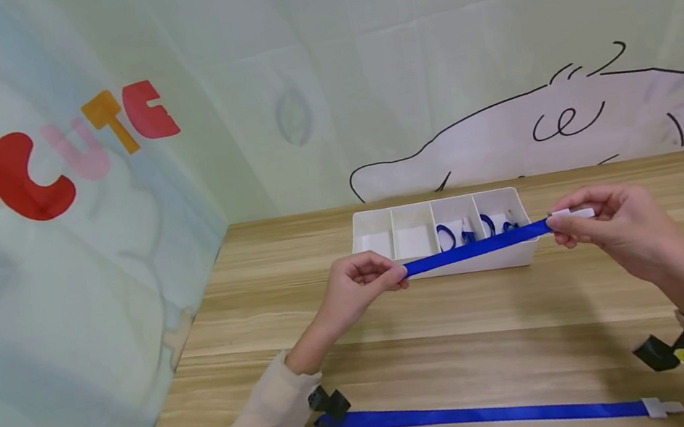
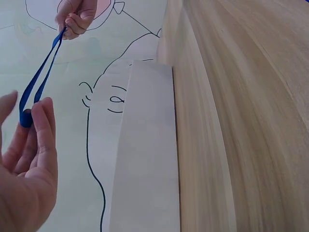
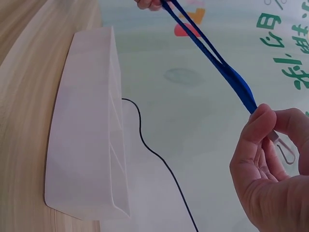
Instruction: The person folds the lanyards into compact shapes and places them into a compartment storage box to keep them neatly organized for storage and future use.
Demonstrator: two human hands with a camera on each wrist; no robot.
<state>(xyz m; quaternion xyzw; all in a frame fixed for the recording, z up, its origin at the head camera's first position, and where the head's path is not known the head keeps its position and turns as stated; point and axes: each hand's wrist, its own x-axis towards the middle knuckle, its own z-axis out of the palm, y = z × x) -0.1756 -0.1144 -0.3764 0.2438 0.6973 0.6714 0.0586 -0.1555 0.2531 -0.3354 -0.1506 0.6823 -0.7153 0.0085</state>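
Stretched between both hands, in front of the white box, is a folded blue lanyard (image 1: 478,248). My left hand (image 1: 358,280) holds its looped end; in the left wrist view the loop (image 2: 26,119) sits at the fingers. At the other end my right hand (image 1: 623,229) pinches the band beside its pale clip (image 1: 583,213), and the clip's hook (image 3: 288,153) sticks out past the fingers in the right wrist view. Nearer me, a second blue lanyard (image 1: 475,415) lies flat on the table, its white clip (image 1: 657,408) to the right.
A white box (image 1: 509,258) with divided compartments stands toward the back of the wooden table (image 1: 304,321). Its two right compartments hold blue looped pieces (image 1: 446,236) with pale ends. Printed cloth (image 1: 266,49) hangs behind and to the left.
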